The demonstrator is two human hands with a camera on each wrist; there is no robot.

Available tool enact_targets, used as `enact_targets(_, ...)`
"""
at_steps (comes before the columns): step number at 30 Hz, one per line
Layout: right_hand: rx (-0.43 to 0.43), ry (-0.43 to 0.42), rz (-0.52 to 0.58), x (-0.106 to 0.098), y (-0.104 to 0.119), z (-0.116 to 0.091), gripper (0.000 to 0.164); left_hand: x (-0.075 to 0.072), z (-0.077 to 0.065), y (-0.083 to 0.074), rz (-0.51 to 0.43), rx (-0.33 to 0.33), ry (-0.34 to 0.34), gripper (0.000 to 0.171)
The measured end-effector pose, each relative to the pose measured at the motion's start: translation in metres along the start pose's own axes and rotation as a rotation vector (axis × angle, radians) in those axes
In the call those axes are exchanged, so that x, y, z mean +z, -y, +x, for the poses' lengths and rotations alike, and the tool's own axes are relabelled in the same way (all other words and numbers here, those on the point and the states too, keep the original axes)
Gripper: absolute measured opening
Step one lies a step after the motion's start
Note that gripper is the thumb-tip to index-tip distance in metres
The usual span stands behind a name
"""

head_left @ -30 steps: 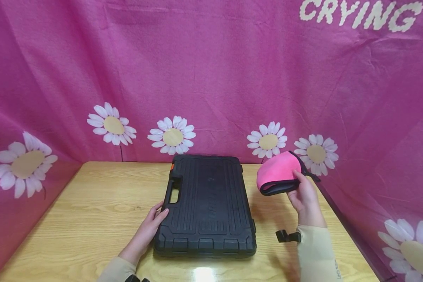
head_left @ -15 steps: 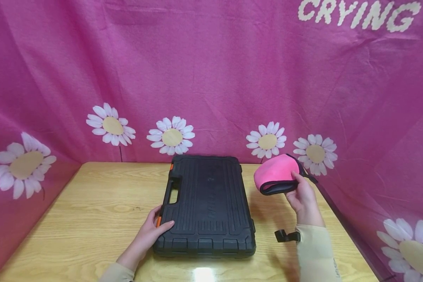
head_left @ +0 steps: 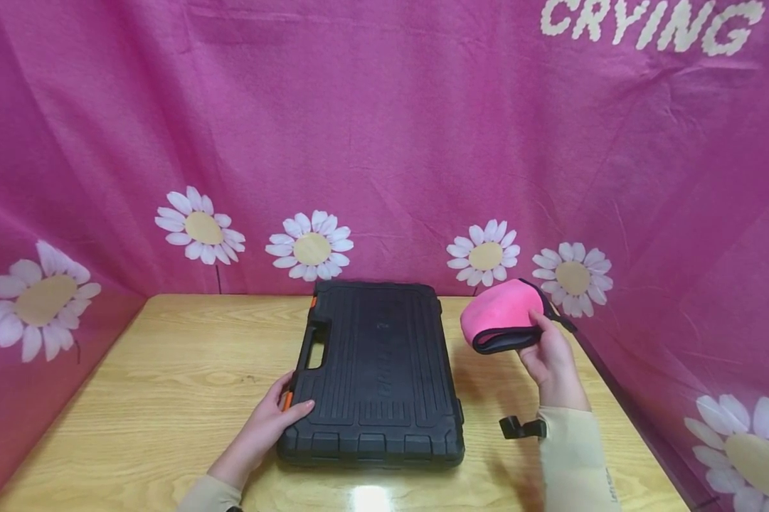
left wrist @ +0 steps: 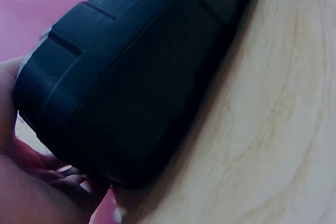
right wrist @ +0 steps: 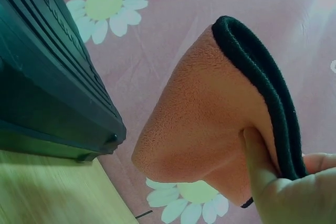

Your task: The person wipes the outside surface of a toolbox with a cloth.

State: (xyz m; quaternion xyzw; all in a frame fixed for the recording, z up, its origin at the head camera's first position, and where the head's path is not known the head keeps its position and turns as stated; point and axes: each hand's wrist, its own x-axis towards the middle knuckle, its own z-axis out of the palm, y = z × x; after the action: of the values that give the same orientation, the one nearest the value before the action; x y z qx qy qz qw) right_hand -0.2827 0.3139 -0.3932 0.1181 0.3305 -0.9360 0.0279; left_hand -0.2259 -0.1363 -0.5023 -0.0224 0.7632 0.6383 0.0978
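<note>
A black plastic carrying case (head_left: 378,355) with a cut-out handle lies flat on the wooden table. My left hand (head_left: 262,421) grips its near left corner, thumb on the lid beside an orange latch (head_left: 288,400). In the left wrist view, the curled fingers of that hand (left wrist: 31,182) are partly hidden beside and below the case (left wrist: 131,77). To the right of the case, my right hand (head_left: 553,361) pinches a folded pink cloth (head_left: 502,313) with black edging, held above the table. The right wrist view shows the thumb pressed on the soft cloth (right wrist: 194,108) near its dark border.
The wooden table (head_left: 186,370) extends to the left of the case and its back edge meets a magenta curtain (head_left: 384,142) with daisies. Curtain also hangs along both sides. A black strap end (head_left: 521,428) sticks out from the right sleeve.
The left thumb has moved farther onto the lid, and the lower orange latch has come into sight. The right hand and cloth have shifted slightly left. The case stays in place.
</note>
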Motion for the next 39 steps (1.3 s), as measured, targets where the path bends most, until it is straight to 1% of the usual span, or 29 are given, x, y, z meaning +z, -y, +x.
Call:
enact_targets(4, 0.01, -0.015, 0.009, 0.0, 0.001, 0.0, 0.015, -0.003, 0.003, 0.001, -0.001, 0.017, 0.04, 0.082)
enact_targets(8, 0.003, 0.001, 0.007, 0.0, 0.001, -0.002, 0.016, -0.008, 0.008, 0.003, -0.009, 0.028, 0.102, 0.08)
enact_targets(13, -0.008, 0.014, 0.008, -0.003, 0.002, -0.001, 0.016, -0.016, 0.016, 0.004, -0.044, 0.051, 0.249, 0.081)
enact_targets(15, -0.005, 0.015, 0.01, -0.004, 0.003, -0.001, 0.016, -0.019, 0.02, 0.004, -0.037, 0.059, 0.303, 0.082)
enact_targets(21, 0.008, 0.002, 0.031, -0.005, 0.005, -0.001, 0.014, -0.027, 0.033, 0.003, -0.016, 0.076, 0.399, 0.083)
enact_targets(28, -0.035, 0.048, 0.053, -0.007, 0.008, -0.003, 0.018, -0.037, 0.046, 0.0, 0.01, 0.083, 0.465, 0.083)
enact_targets(31, -0.041, 0.055, 0.078, -0.008, 0.01, -0.004, 0.019, -0.039, 0.052, -0.002, 0.02, 0.101, 0.499, 0.084)
enact_targets(35, -0.035, 0.05, 0.101, -0.008, 0.01, -0.005, 0.017, -0.041, 0.058, -0.003, -0.016, 0.1, 0.528, 0.083)
enact_targets(37, -0.034, 0.053, 0.1, -0.008, 0.01, -0.005, 0.017, -0.041, 0.06, -0.003, -0.047, 0.079, 0.54, 0.083)
enact_targets(39, -0.037, 0.055, 0.09, -0.007, 0.009, -0.005, 0.017, -0.042, 0.061, -0.003, -0.046, 0.081, 0.54, 0.083)
